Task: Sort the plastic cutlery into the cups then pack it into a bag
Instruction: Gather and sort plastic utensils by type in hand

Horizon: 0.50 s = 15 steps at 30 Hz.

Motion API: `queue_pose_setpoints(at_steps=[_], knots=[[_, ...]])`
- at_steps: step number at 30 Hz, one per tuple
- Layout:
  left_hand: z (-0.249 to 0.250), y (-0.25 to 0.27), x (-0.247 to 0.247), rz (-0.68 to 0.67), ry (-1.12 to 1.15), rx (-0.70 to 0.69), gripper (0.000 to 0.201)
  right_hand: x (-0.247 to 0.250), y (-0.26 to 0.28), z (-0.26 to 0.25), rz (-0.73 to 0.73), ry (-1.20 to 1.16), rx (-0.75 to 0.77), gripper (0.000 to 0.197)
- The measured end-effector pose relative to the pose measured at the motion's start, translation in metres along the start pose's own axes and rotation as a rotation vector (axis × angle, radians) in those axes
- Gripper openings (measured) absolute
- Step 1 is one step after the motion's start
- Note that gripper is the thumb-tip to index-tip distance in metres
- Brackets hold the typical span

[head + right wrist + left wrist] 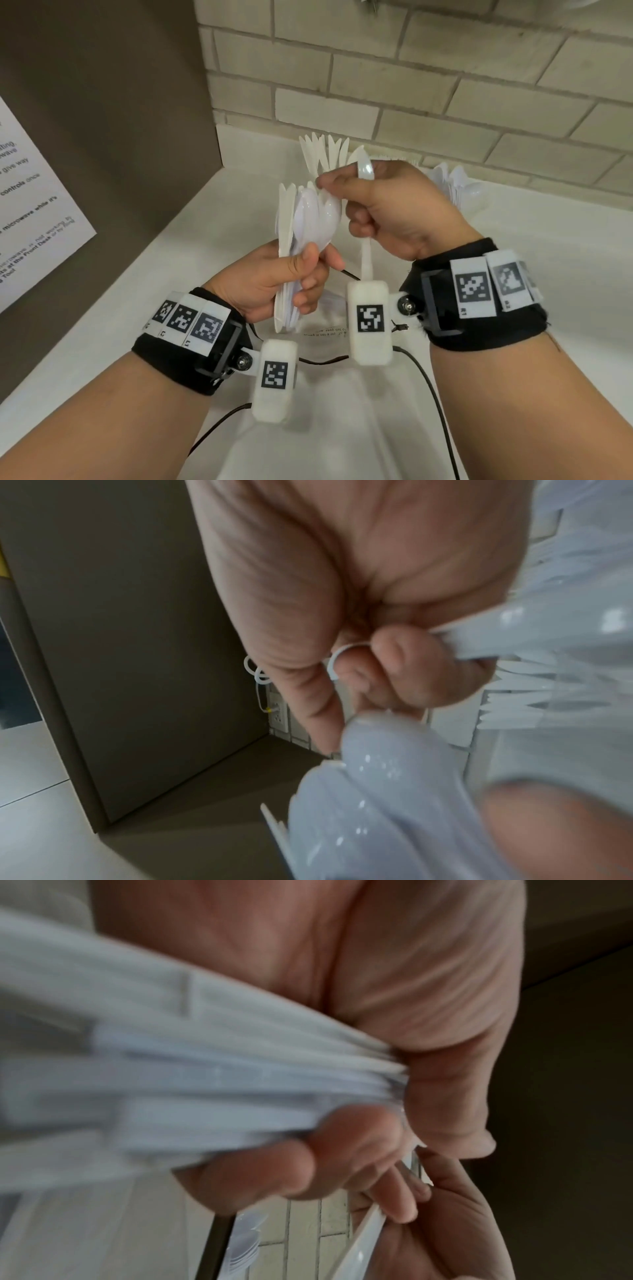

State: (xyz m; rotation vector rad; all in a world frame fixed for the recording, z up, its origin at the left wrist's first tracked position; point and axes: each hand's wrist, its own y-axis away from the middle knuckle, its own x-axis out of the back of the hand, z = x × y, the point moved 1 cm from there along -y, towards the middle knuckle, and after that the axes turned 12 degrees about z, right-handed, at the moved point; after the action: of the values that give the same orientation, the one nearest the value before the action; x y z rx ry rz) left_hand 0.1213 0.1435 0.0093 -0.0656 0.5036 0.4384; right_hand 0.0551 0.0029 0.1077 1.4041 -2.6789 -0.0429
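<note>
Above the white worktop (513, 274) near its back edge, my left hand (274, 277) grips a bundle of white plastic spoons and knives (301, 219), while my right hand (394, 205) clutches one white plastic spoon (365, 171).

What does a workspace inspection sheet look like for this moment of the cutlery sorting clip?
Surface: white counter, bare patches visible.
Job's things: mixed cutlery bundle; single spoon; upright knives and spoons behind, cups hidden; clear bag below.
Clutter: nothing seen.
Grips: left hand holds the bundle; right hand holds the spoon.
Cables: black cable from wrist cameras.
Surroundings: brick wall, dark panel, printed notice.
</note>
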Motion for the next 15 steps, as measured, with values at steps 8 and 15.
queue_pose_setpoints(at_steps=[8, 15], knots=[[0.004, -0.007, -0.01, 0.487, -0.43, -0.102, 0.029, -0.003, 0.001, 0.01, 0.184, 0.065, 0.167, 0.022], [0.006, -0.013, -0.01, 0.631, -0.513, -0.176, 0.039, -0.016, 0.003, 0.026, 0.108, 0.222, 0.215, 0.024]])
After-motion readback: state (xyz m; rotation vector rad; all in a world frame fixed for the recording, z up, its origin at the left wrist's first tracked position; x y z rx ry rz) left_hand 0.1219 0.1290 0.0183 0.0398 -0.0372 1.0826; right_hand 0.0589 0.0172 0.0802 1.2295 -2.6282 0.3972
